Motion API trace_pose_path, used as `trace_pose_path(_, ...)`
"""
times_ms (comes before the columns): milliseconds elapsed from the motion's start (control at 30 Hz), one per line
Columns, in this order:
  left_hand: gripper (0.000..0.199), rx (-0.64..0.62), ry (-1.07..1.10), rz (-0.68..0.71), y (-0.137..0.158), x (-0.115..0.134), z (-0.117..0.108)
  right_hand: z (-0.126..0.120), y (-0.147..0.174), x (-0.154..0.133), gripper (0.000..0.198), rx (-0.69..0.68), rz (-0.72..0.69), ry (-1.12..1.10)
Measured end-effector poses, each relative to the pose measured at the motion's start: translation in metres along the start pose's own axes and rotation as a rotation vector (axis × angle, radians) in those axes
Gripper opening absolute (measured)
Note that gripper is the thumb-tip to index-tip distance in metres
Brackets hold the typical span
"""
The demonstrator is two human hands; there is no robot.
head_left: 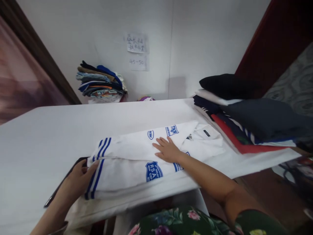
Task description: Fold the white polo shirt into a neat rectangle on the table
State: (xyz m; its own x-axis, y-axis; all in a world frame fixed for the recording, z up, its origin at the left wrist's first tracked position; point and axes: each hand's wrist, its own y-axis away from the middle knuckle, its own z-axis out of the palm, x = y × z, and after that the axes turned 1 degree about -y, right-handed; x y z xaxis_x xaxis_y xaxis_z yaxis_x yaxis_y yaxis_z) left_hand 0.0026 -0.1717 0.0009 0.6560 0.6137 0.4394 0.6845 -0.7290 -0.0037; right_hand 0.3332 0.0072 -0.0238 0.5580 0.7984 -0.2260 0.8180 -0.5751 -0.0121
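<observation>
A white shirt with blue stripes and blue printed badges [137, 156] lies partly folded along the near edge of a white table [49, 130], collar toward the right. My right hand [167, 149] rests flat on the shirt's middle, fingers spread. My left hand [80, 178] grips the striped left end of the shirt, thumb on top. A thin dark flat board [64, 181] lies under the shirt's left end, mostly hidden.
A pile of folded clothes in black, white, navy and red [244, 117] sits on the table's right end. Another stack of folded garments [100, 81] stands against the wall behind the table, below two paper notes [138, 44]. Dark door frames flank both sides.
</observation>
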Motion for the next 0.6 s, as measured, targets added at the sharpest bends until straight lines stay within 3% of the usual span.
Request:
trace_pose_path(67,0.063,-0.072,0.035,-0.056,-0.004,0.004,-0.004,-0.003,-0.001,-0.001,0.055,-0.019,0.008,-0.035)
trace_pose_path(167,0.070,-0.119,-0.039,-0.032,0.001,0.014,-0.012,-0.013,-0.004,-0.006,0.058,-0.035,-0.007,-0.105)
trace_pose_path(367,0.069,0.014,-0.128,-0.035,0.043,0.020,-0.015,-0.033,-0.026,-0.034,0.064,-0.024,-0.127,-0.255)
trace_pose_path(600,0.075,0.148,0.022,-0.063,0.097,-0.001,0.004,0.003,-0.047,-0.068,0.072,-0.151,-0.247,-0.249)
